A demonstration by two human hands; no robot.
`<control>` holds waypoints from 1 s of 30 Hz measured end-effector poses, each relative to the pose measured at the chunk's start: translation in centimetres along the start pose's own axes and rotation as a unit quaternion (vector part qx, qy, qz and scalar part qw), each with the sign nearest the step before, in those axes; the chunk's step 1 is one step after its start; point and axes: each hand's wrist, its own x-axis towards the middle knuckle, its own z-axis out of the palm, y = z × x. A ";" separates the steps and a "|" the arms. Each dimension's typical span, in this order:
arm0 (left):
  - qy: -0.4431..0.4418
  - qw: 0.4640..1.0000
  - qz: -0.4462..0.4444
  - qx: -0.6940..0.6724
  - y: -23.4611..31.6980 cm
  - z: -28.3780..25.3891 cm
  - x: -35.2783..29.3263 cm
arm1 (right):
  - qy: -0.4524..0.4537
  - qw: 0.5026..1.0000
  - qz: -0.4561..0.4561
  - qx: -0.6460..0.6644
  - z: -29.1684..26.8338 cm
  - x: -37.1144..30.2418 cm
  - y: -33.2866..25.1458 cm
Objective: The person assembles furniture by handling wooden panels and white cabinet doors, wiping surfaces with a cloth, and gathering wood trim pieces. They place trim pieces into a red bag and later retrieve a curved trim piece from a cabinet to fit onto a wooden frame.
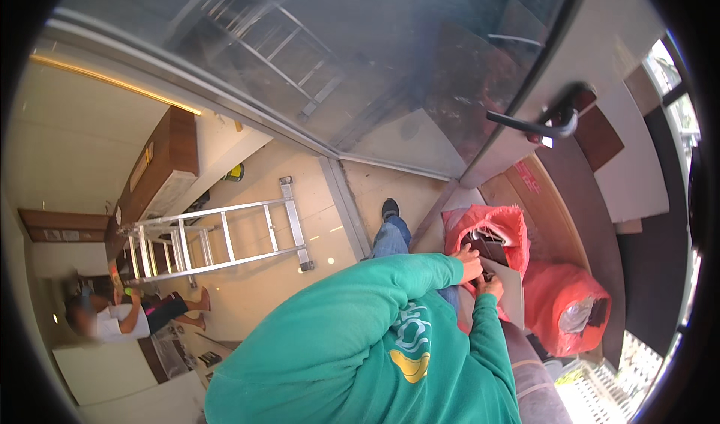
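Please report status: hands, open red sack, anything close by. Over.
Left hand and right hand close together at open red sack; grip unclear. Pale panel beside them. Second red sack nearby.

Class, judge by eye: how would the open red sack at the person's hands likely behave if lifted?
The open red sack would probably flop around its mouth, since its rim looks crumpled. It may shift unevenly, as mixed pieces show inside.

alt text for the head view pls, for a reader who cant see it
A person's left hand and right hand, in green sleeves, are close together at an open red sack. A metal ladder stands left, near another person.
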 end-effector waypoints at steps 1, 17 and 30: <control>0.011 0.999 -0.008 -0.029 -1.0 -1.1 -0.9 | -0.020 1.000 -0.020 0.009 -0.6 0.0 0.5; 0.146 0.799 -0.535 -0.230 -21.7 3.2 -40.7 | -0.177 0.962 -0.060 -0.199 0.3 5.6 -9.9; 0.107 0.513 -0.669 -0.528 -13.6 13.5 -58.5 | -0.451 0.819 -0.145 -0.323 12.1 8.8 -41.4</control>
